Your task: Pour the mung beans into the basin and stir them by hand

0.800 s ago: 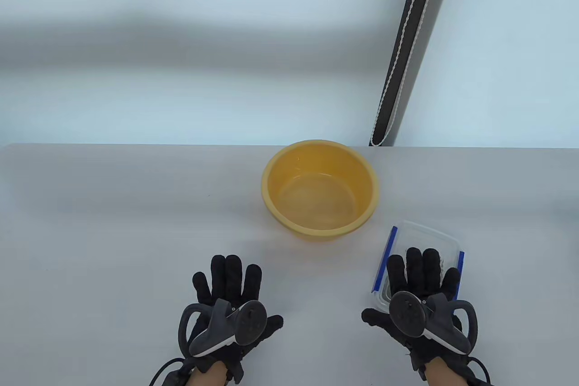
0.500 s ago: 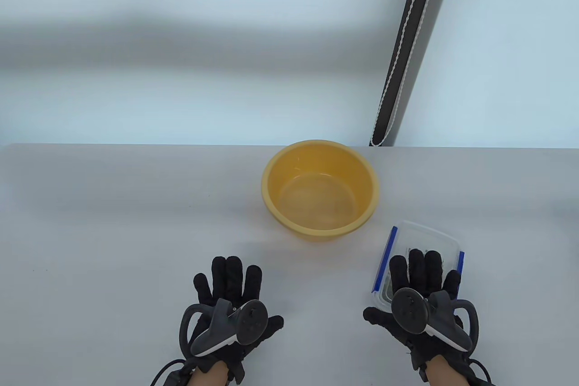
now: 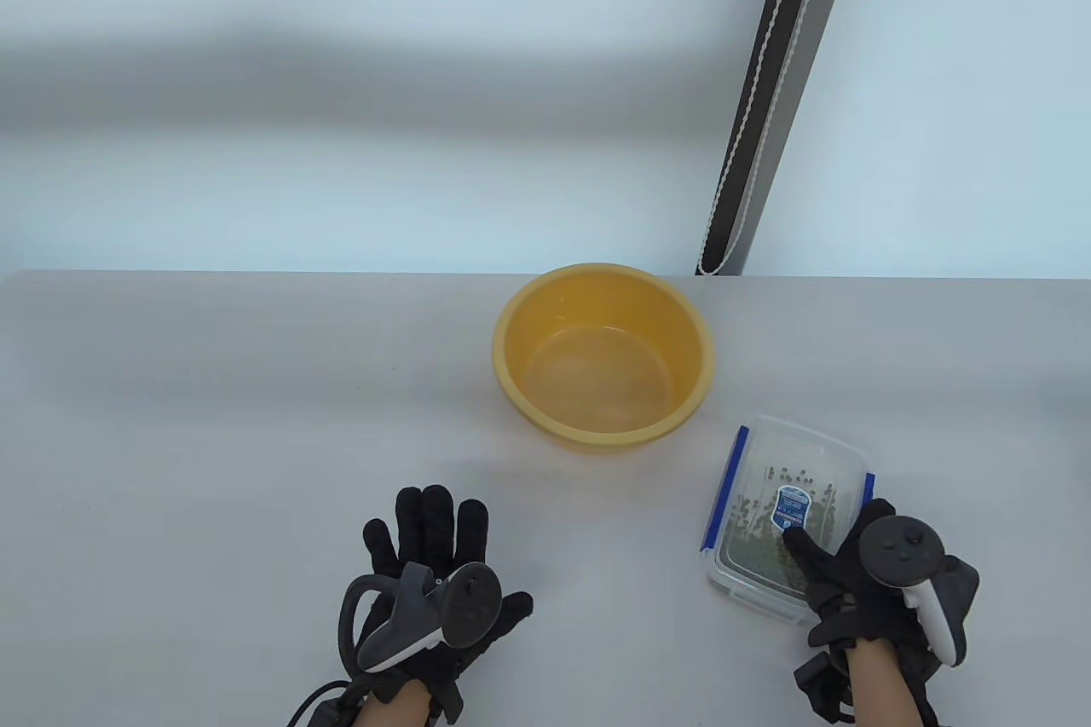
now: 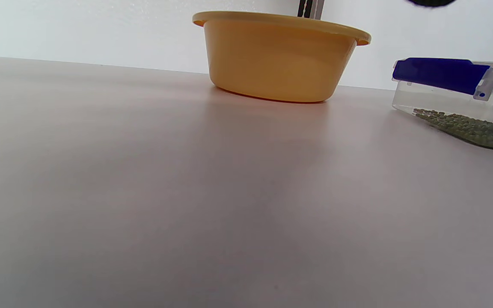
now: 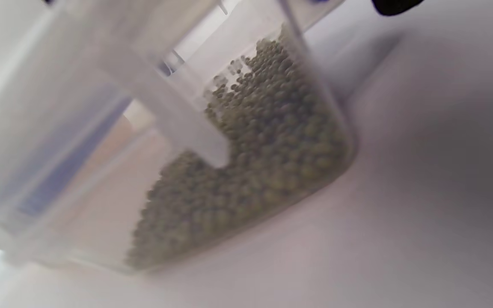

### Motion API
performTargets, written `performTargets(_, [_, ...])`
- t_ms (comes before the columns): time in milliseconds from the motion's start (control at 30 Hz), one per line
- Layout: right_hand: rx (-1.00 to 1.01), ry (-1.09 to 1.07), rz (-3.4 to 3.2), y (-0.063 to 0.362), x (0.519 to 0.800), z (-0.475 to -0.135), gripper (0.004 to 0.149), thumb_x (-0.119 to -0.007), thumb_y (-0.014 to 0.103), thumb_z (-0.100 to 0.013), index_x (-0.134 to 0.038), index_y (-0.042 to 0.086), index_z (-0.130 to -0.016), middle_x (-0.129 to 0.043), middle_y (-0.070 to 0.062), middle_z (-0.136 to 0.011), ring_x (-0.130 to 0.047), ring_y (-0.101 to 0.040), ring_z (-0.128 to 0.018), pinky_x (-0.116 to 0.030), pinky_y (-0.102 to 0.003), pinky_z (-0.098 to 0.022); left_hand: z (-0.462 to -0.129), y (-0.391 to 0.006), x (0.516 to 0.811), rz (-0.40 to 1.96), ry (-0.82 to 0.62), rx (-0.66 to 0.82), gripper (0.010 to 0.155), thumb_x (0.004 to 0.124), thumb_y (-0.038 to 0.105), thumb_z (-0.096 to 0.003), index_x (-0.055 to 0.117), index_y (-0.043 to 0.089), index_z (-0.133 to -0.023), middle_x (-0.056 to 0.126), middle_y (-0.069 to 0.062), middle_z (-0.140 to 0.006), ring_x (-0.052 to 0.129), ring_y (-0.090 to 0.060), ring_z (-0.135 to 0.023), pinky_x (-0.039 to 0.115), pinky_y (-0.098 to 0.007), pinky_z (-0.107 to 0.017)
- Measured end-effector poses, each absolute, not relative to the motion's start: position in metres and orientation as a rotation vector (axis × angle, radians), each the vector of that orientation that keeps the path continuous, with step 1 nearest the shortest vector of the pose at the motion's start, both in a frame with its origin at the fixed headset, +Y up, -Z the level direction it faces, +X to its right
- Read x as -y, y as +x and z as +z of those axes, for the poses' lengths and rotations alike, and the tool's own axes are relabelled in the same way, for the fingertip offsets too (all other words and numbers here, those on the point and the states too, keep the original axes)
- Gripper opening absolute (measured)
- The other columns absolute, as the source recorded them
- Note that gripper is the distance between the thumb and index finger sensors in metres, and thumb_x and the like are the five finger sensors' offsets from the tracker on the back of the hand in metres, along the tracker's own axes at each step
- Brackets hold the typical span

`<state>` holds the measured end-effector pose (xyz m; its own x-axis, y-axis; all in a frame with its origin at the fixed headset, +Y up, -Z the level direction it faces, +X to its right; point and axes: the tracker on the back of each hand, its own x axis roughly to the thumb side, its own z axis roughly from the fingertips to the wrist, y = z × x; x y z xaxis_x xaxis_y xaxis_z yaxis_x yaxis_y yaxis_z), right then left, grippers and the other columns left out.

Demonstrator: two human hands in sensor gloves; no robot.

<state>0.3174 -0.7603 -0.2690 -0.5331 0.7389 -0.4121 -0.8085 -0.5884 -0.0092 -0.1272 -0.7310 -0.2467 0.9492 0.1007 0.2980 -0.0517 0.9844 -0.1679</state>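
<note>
A yellow basin (image 3: 505, 335) stands at the middle of the table, also seen side-on in the left wrist view (image 4: 278, 60). To its right front lies a clear container (image 3: 771, 463) with blue clips and a labelled lid. Green mung beans (image 5: 250, 171) are heaped toward its near end. My right hand (image 3: 839, 556) grips the container's near right corner, thumb on the lid and fingers round the side. I cannot tell whether the container is lifted off the table. My left hand (image 3: 426, 539) lies flat on the table, fingers straight, holding nothing.
A dark strip with a white cord (image 3: 767, 88) hangs down the wall behind the table's far edge. Bare grey tabletop (image 3: 213, 420) stretches to the left of the basin and between the hands.
My right hand slid back off the lid to the container's near right corner, turned on edge and took hold of it. The lid and beans now show. The left hand stayed put.
</note>
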Motion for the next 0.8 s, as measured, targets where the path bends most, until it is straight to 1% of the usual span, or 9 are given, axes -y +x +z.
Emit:
performTargets(67, [-0.173,-0.505,2.034,0.322,0.763,-0.268,0.096,-0.078,0.041,-0.050,0.000,0.009,-0.095,-0.033,-0.041,-0.094,-0.053,-0.058,-0.087,-0.063,-0.059,-0.057,-0.247,-0.127,0.731,0.078,-0.163,0.309,0.104,0.051,0.077,-0.0458,-0.009,0.009,-0.099,-0.007,-0.036,-0.102,0.001,-0.066,-0.096,0.013,-0.083,-0.053])
performTargets(100, [-0.167,-0.507,2.044,0.324,0.763,-0.267,0.095,-0.079,0.041,-0.050,-0.001,0.008,-0.096,-0.039,-0.040,-0.093,-0.059,-0.055,-0.085,-0.065,-0.057,-0.055,-0.246,-0.127,0.731,0.080,-0.165,0.308,0.104,0.051,0.077,-0.0457,-0.009,0.009,-0.099,-0.007,-0.036,-0.102,0.001,-0.066,-0.096,0.013,-0.083,-0.053])
performTargets(300, [-0.175,-0.519,2.034,0.324,0.761,-0.267,0.093,-0.080,0.038,-0.049,-0.005,0.006,-0.096,-0.047,-0.041,-0.088,-0.065,-0.054,-0.076,-0.069,-0.052,-0.051,-0.246,-0.127,0.731,0.082,-0.164,0.302,0.104,0.051,0.076,-0.0461,-0.009,0.009,-0.098,-0.007,-0.036,-0.102,0.003,-0.066,-0.096,0.014,-0.083,-0.053])
performTargets(367, [-0.178,-0.524,2.004,0.324,0.762,-0.267,0.095,-0.081,0.036,-0.048,-0.006,0.003,-0.096,-0.051,-0.040,-0.085,-0.069,-0.053,-0.072,-0.072,-0.049,-0.047,-0.246,-0.127,0.731,0.084,-0.163,0.299,0.104,0.051,0.076,-0.0463,-0.009,0.009,-0.098,-0.004,-0.036,-0.102,0.003,-0.066,-0.096,0.014,-0.083,-0.053])
performTargets(433, [-0.190,-0.527,1.938,0.324,0.763,-0.266,0.097,-0.082,0.035,-0.048,-0.008,-0.005,-0.095,-0.056,-0.038,-0.082,-0.073,-0.049,-0.066,-0.074,-0.046,-0.043,-0.246,-0.128,0.731,0.090,-0.156,0.300,0.104,0.052,0.075,-0.0465,-0.009,0.009,-0.098,-0.004,-0.036,-0.102,0.004,-0.066,-0.096,0.014,-0.083,-0.053])
performTargets(533, [-0.221,-0.491,1.865,0.319,0.760,-0.266,0.097,-0.084,0.033,-0.047,-0.010,-0.008,-0.095,-0.059,-0.038,-0.077,-0.074,-0.048,-0.058,-0.075,-0.044,-0.037,-0.245,-0.128,0.731,0.105,-0.160,0.307,0.103,0.052,0.075,-0.0468,-0.009,0.009,-0.098,-0.003,-0.036,-0.102,0.004,-0.067,-0.096,0.013,-0.083,-0.053])
performTargets(700, [-0.295,-0.338,1.986,0.299,0.741,-0.266,0.098,-0.086,0.035,-0.047,-0.013,-0.011,-0.095,-0.064,-0.038,-0.071,-0.077,-0.046,-0.050,-0.078,-0.039,-0.031,-0.244,-0.128,0.731,0.154,-0.158,0.327,0.103,0.052,0.075,-0.0472,-0.008,0.008,-0.099,-0.002,-0.037,-0.102,0.006,-0.067,-0.096,0.014,-0.083,-0.052])
performTargets(767, [-0.332,-0.279,2.006,0.289,0.737,-0.266,0.098,-0.086,0.035,-0.048,-0.014,-0.011,-0.095,-0.065,-0.037,-0.070,-0.077,-0.046,-0.048,-0.079,-0.038,-0.030,-0.244,-0.128,0.731,0.205,-0.153,0.337,0.102,0.052,0.073,-0.0480,-0.005,0.007,-0.100,0.002,-0.038,-0.103,0.012,-0.067,-0.097,0.016,-0.083,-0.052])
performTargets(800, [-0.365,-0.233,2.014,0.282,0.736,-0.266,0.098,-0.086,0.036,-0.048,-0.014,-0.011,-0.095,-0.066,-0.038,-0.070,-0.078,-0.045,-0.048,-0.079,-0.038,-0.029,-0.243,-0.129,0.730,0.268,-0.142,0.355,0.100,0.053,0.071,-0.0488,-0.001,0.005,-0.101,0.010,-0.038,-0.105,0.019,-0.067,-0.098,0.018,-0.083,-0.052])
